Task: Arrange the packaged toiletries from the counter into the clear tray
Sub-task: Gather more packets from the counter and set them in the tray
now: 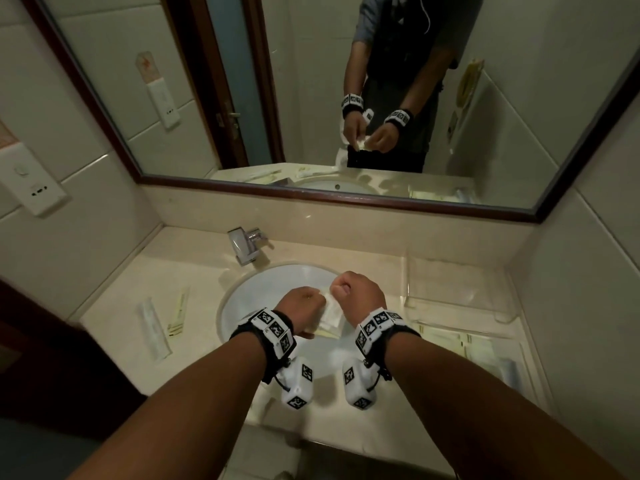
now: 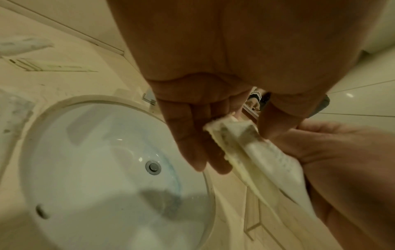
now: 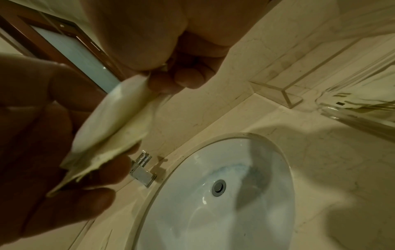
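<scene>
Both my hands hover over the sink basin (image 1: pixel 263 289) and share a small stack of flat cream and white toiletry packets (image 1: pixel 330 313). My left hand (image 1: pixel 320 303) grips the stack from the left, its fingers (image 2: pixel 198 135) curled along the packets (image 2: pixel 256 160). My right hand (image 1: pixel 341 289) pinches the top end, with its fingers (image 3: pixel 181 79) on the packets (image 3: pixel 113 121). The clear tray (image 1: pixel 412 289) stands on the counter to the right of the basin, about a hand's width from my right hand. A corner of the clear tray (image 3: pixel 284 94) shows in the right wrist view.
A long white packet (image 1: pixel 154 329) and a yellow packet (image 1: pixel 178 313) lie on the counter left of the basin. More packets (image 1: pixel 478 348) lie at the front right. The tap (image 1: pixel 244 245) stands behind the basin, under the mirror (image 1: pixel 311 98).
</scene>
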The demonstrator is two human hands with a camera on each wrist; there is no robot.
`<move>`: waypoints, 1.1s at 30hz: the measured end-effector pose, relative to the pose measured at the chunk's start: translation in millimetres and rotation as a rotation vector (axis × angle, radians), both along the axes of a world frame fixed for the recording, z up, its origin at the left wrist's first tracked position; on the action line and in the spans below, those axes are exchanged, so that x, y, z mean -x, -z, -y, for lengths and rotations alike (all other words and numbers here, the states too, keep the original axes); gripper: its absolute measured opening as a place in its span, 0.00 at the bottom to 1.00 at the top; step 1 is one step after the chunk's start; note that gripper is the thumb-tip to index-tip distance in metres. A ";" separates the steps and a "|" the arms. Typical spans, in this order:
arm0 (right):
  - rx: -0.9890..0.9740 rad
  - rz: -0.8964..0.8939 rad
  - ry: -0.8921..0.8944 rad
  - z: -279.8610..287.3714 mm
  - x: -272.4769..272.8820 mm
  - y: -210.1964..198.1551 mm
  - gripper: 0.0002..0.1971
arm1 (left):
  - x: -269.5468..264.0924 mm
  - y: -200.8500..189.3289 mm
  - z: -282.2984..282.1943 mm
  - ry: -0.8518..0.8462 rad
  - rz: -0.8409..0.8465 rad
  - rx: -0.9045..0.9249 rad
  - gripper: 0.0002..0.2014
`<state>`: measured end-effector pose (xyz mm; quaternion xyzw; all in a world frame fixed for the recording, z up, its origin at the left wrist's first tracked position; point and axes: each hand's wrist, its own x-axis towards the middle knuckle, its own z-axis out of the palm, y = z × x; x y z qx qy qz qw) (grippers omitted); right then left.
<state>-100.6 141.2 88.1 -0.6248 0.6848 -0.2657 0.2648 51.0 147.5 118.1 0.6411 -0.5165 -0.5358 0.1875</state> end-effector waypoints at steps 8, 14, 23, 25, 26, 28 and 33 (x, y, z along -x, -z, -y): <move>-0.088 0.073 0.081 -7.3 15.6 -0.6 0.07 | 15.9 6.0 15.0 0.186 0.065 0.010 0.28; -0.269 0.052 0.110 -16.7 47.3 9.0 0.26 | 44.8 18.7 28.5 0.374 0.105 0.002 0.29; -0.440 0.006 0.237 -41.4 107.7 34.2 0.27 | 123.7 56.9 32.4 0.658 0.227 0.052 0.27; -0.485 -0.012 0.278 -46.7 129.1 38.9 0.22 | 145.5 66.3 32.9 0.689 0.258 0.062 0.27; -0.492 -0.018 0.298 -49.2 138.1 39.8 0.18 | 155.0 68.0 32.6 0.698 0.278 0.073 0.26; -0.491 -0.038 0.347 -54.0 159.1 39.3 0.13 | 177.0 73.5 33.8 0.720 0.313 0.111 0.23; -0.456 -0.034 0.468 -60.6 212.4 44.8 0.17 | 226.7 77.5 37.0 0.809 0.406 0.204 0.20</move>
